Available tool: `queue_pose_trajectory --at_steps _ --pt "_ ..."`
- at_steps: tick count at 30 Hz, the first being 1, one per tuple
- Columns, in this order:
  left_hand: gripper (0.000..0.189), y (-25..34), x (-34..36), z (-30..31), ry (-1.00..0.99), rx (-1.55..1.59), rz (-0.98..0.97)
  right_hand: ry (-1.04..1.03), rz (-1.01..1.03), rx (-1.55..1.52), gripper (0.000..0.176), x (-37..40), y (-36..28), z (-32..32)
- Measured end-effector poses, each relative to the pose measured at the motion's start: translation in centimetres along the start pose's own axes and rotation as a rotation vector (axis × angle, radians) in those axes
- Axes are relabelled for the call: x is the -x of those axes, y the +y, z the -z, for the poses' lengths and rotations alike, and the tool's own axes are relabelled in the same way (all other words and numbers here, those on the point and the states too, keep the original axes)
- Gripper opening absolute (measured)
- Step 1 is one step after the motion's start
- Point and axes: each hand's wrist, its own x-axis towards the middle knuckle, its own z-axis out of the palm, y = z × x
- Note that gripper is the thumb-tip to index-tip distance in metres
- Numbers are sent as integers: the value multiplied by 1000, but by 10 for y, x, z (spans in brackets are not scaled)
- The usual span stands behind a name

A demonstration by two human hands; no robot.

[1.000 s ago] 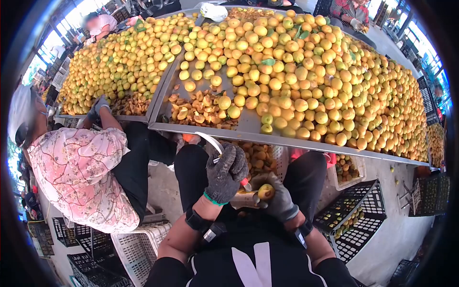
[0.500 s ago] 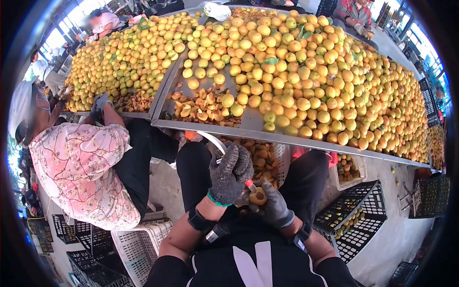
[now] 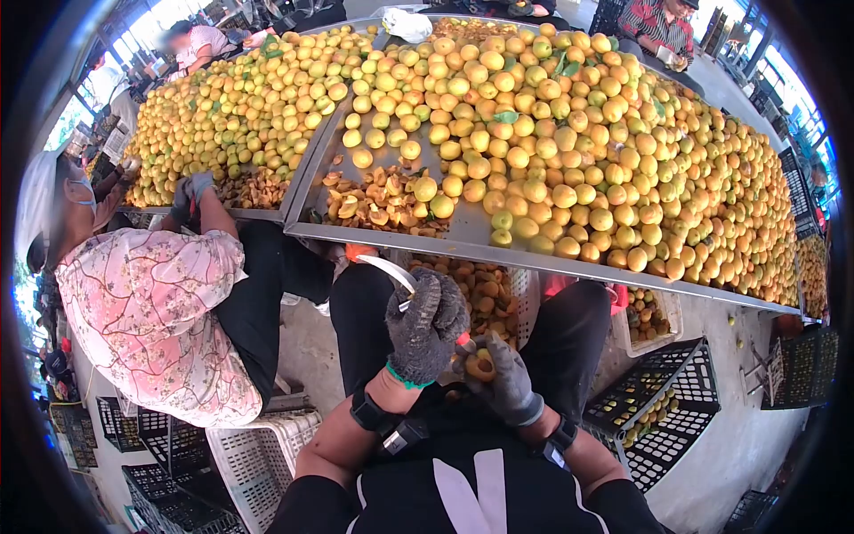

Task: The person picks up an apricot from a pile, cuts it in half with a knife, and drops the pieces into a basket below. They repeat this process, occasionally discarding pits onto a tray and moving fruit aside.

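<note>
My left hand (image 3: pixel 429 327), in a dark grey knit glove with a green cuff, is closed around a tool whose red part (image 3: pixel 463 338) pokes out towards my other hand. Beyond its fingers a curved white strip (image 3: pixel 389 267) with an orange end reaches up over my knee. In a smoother grey glove, my right hand (image 3: pixel 507 383) grips a yellow-orange stone fruit (image 3: pixel 481 366), its cut opening turned upward. The tool's tip is right at that fruit, largely hidden by the fingers. Below the table edge, a crate holds cut fruit pieces (image 3: pixel 485 298).
Before me spans a metal table (image 3: pixel 391 235) heaped with whole fruit (image 3: pixel 587 160), plus a pile of cut pieces (image 3: pixel 374 196). On my left sits a person in a pink floral top (image 3: pixel 151 311). Plastic crates (image 3: pixel 658 405) stand on the floor; more people work across the table.
My left hand and the tool have shifted slightly left. The fruit has turned a little in my right hand. A person standing at the far left has moved.
</note>
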Motion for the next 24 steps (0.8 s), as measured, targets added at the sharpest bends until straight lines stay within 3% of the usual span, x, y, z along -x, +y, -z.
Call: queue_pose_trajectory --at_steps 6,7,8,9,10,11,12,14,18,20,24 --pt "9 -7 2 8 17 -18 33 83 -60 -142 47 -1 20 4" --pt "11 -10 1 12 -14 66 41 24 65 20 40 3 14 4" --pt "13 -11 1 15 -45 151 48 -36 189 182 63 6 10 3" --pt "13 -11 1 14 -42 151 49 -37 186 181 63 4 11 0" --pt "14 -12 1 13 -46 123 43 113 528 438 43 -1 12 -7" --pt "16 -12 1 13 -50 95 37 266 870 692 33 -4 10 -12" --pt "16 -13 1 15 -49 95 35 264 870 692 33 -2 4 -15" --pt "14 -17 3 21 -8 154 78 187 -145 -400 45 7 -10 -22" --pt "16 -18 7 13 138 91 142 277 -87 -340 41 7 -1 -28" --pt "26 -14 5 4 246 14 189 316 -45 -295 40 5 6 -27" --pt "28 -13 1 8 221 13 236 277 -31 -343 40 8 4 -27"
